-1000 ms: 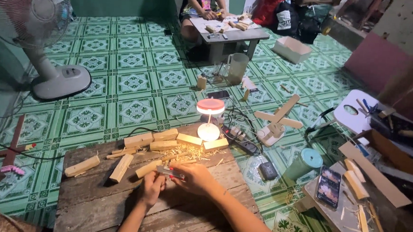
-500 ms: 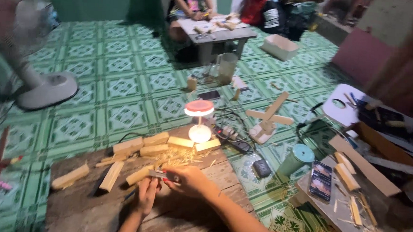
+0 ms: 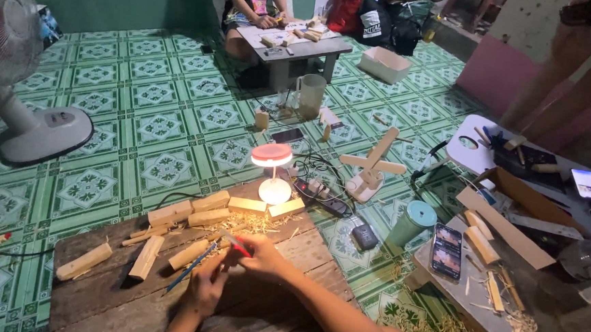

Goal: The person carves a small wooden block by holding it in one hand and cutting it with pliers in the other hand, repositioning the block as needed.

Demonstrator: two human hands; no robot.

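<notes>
One red-handled knife (image 3: pixel 237 245) clamped in right hand (image 3: pixel 262 258) grip; left hand (image 3: pixel 204 289) grips stick (image 3: pixel 190 269).

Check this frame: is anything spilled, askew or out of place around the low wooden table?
Wood shavings lie strewn on the wooden table beside the small lamp, and more litter the floor by the board at right. The wooden blocks lie scattered at odd angles. Nothing looks damaged.

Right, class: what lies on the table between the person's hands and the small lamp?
Head view: wood shavings and short wooden blocks lie between the hands and lamp.
</notes>
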